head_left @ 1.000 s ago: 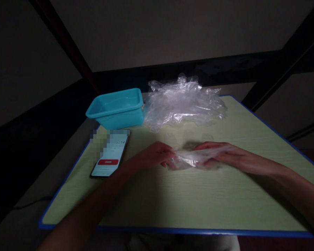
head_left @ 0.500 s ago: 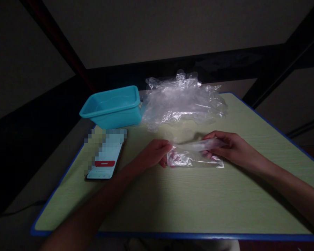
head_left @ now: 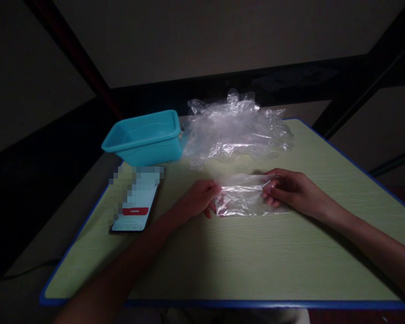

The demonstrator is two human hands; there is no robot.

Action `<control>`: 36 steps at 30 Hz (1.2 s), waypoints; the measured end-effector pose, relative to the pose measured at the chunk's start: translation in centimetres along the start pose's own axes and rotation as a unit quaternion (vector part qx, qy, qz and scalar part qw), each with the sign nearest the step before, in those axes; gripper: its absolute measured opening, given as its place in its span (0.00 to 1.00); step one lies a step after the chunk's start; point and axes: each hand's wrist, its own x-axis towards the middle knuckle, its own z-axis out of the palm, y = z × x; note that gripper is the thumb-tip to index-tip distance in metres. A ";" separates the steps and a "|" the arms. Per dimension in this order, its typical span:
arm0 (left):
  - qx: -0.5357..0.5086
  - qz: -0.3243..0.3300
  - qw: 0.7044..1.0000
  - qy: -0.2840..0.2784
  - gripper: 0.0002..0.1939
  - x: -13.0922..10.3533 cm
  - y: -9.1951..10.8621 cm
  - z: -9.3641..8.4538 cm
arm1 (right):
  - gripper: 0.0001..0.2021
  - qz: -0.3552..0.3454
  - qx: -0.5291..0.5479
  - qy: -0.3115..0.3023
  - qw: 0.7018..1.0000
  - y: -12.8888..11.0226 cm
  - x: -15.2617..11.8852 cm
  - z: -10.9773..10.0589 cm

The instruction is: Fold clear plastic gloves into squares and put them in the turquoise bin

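A thin, clear plastic glove (head_left: 243, 200) is held just above the table, folded into a flat band with a shiny crease running across it. My left hand (head_left: 202, 198) pinches its left end between thumb and fingers. At the other end, my right hand (head_left: 286, 191) grips it, thumb on the near side, and some fingers show through the film. Beyond both hands lies a loose heap of clear plastic gloves (head_left: 238, 128), with rounded finger-like tips sticking out at its far edge.
An open turquoise plastic basket (head_left: 151, 153) stands at the back left, beside the heap. A phone (head_left: 138, 198) with a lit screen lies left of my left hand. The pale wood-grain table (head_left: 243, 261) has a blue edge. Behind it is a dark wall.
The upper part of the glove has flattened out between my hands, and a crease now runs straight across. My right fingers have shifted their hold slightly; my left hand has barely moved.
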 end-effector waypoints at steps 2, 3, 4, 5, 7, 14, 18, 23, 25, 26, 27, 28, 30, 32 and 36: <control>-0.002 0.006 1.000 -0.016 0.08 -0.2 0.0 -0.3 | 0.17 -0.001 -0.003 0.003 1.000 0.1 0.0 0.0; -0.004 0.012 1.000 -0.026 0.07 -0.3 -0.1 -0.4 | 0.17 0.000 -0.004 0.004 1.000 0.1 0.0 0.0; -0.005 0.020 0.999 -0.034 0.08 -0.4 -0.2 -0.6 | 0.18 0.000 -0.004 0.005 1.000 0.1 0.0 0.0; -0.003 0.028 0.999 -0.040 0.08 -0.5 -0.3 -0.8 | 0.18 0.000 -0.003 0.004 1.000 0.1 0.0 0.0; 0.003 0.040 0.998 -0.052 0.08 -0.7 -0.4 -1.1 | 0.18 -0.001 -0.005 0.004 1.000 0.1 0.0 0.0; 0.007 0.055 0.996 -0.071 0.06 -0.8 -0.8 -1.5 | 0.18 -0.007 -0.014 0.000 1.000 0.2 0.1 -0.1; -0.023 0.058 0.997 -0.046 0.08 -0.8 -1.0 -1.3 | 0.19 -0.005 -0.009 0.002 1.000 0.3 0.1 -0.1; -0.035 0.053 0.998 0.011 0.16 -1.2 -0.6 -0.8 | 0.20 -0.023 -0.026 0.011 0.999 0.0 0.0 -0.3; -0.037 0.049 0.998 0.029 0.19 -1.4 -0.4 -0.5 | 0.22 -0.036 -0.032 0.023 0.999 -0.2 -0.1 -0.4; -0.037 0.046 0.998 0.037 0.20 -1.5 -0.2 -0.4 | 0.23 -0.043 -0.037 0.029 0.998 -0.2 -0.1 -0.5; -0.036 0.044 0.997 0.043 0.21 -1.6 -0.2 -0.2 | 0.23 -0.047 -0.041 0.035 0.997 -0.2 -0.1 -0.6; -0.035 0.044 0.997 0.048 0.22 -1.6 -0.1 -0.1 | 0.24 -0.051 -0.044 0.039 0.997 -0.2 -0.1 -0.6; -0.036 0.046 0.997 0.058 0.24 -1.6 -0.1 0.1 | 0.24 -0.055 -0.053 0.045 0.996 -0.1 -0.1 -0.6; -0.039 0.048 0.996 0.067 0.24 -1.6 -0.2 0.2 | 0.23 -0.062 -0.074 0.050 0.994 0.2 -0.1 -0.5; -0.035 0.047 0.995 0.083 0.24 -1.4 -0.3 0.5 | 0.20 -0.092 -0.138 0.063 0.984 0.7 0.0 -0.6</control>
